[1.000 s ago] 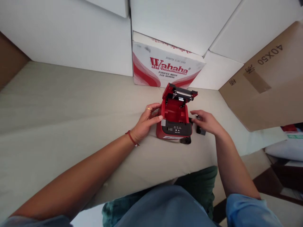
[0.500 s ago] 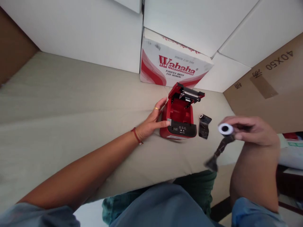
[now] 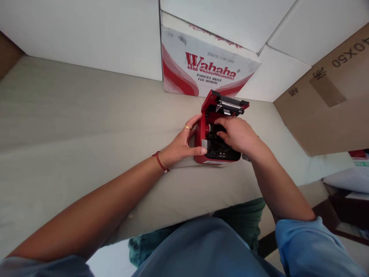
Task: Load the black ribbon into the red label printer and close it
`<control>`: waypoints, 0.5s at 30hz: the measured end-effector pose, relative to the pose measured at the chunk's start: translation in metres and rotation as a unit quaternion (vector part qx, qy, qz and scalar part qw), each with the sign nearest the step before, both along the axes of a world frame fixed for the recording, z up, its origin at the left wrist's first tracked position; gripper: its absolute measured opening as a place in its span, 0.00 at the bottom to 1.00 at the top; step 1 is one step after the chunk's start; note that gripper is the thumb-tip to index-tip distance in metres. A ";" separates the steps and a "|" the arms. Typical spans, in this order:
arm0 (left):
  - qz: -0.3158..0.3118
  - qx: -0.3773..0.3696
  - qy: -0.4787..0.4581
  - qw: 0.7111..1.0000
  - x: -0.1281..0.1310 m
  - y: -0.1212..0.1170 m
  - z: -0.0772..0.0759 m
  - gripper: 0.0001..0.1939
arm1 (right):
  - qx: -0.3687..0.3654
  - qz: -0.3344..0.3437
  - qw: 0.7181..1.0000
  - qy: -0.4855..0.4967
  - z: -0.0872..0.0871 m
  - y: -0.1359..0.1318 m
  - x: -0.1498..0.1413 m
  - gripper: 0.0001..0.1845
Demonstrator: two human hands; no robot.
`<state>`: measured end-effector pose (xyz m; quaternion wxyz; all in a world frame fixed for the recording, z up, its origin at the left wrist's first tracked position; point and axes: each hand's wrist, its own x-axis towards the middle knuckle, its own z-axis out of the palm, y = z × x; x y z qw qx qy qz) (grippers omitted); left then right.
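A small red and black printer (image 3: 203, 129) stands on the pale covered surface with its lid (image 3: 211, 102) tilted up and back. Around its left side wraps my left hand (image 3: 183, 145), the thumb lying on the front corner by a grey patch. My right hand (image 3: 240, 134) reaches into the open compartment from the right, fingers closed on a dark roll (image 3: 213, 130) with a pale core end. A loose dark strip from the roll lies over the compartment and the black front panel. Another piece of dark strip (image 3: 245, 157) is mostly hidden beneath my right wrist.
Behind the printer, close to its lid, stands a white and red Wahaha water carton (image 3: 213, 63). White boxes (image 3: 86, 34) line the back. A large brown cardboard box (image 3: 325, 100) leans at the right. The surface's front edge runs just before my lap.
My right hand picked up the dark roll beside the printer, swung it out to the right, then brought it left into the open compartment. My left hand has stayed on the printer.
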<state>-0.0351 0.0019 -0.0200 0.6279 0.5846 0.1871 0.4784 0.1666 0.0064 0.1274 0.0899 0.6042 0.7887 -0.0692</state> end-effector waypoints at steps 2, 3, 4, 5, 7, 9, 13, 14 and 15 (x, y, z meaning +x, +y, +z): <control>-0.002 -0.007 -0.003 1.000 0.000 -0.001 0.001 0.60 | -0.001 -0.009 1.000 -0.005 -0.005 0.005 0.000 0.25; -0.003 -0.010 -0.005 1.000 0.000 -0.001 0.002 0.60 | 0.000 -0.007 1.000 0.003 -0.007 0.006 0.001 0.25; -0.003 -0.011 -0.007 1.000 0.000 -0.002 0.002 0.59 | 0.007 -0.001 1.000 0.021 -0.009 0.006 0.004 0.25; -0.002 -0.011 -0.007 1.000 0.000 -0.002 0.002 0.59 | 0.018 0.010 0.999 0.050 -0.010 0.005 0.008 0.25; 0.004 -0.009 -0.007 1.000 0.001 -0.002 0.002 0.58 | 0.055 0.041 0.988 0.140 -0.010 -0.005 0.018 0.24; 0.005 -0.005 -0.007 1.000 0.002 -0.002 0.002 0.57 | 0.098 0.066 0.963 0.243 -0.008 -0.024 0.029 0.18; 0.021 0.017 0.014 1.000 -0.001 -0.002 0.001 0.56 | 0.157 0.121 0.925 0.324 -0.010 -0.071 0.047 0.09; 0.046 0.033 0.034 0.998 -0.002 -0.004 0.002 0.55 | 0.169 0.133 0.923 0.318 -0.014 -0.081 0.050 0.10; 0.084 0.060 0.061 0.993 -0.004 -0.007 0.003 0.53 | 0.181 0.140 0.922 0.311 -0.019 -0.089 0.052 0.11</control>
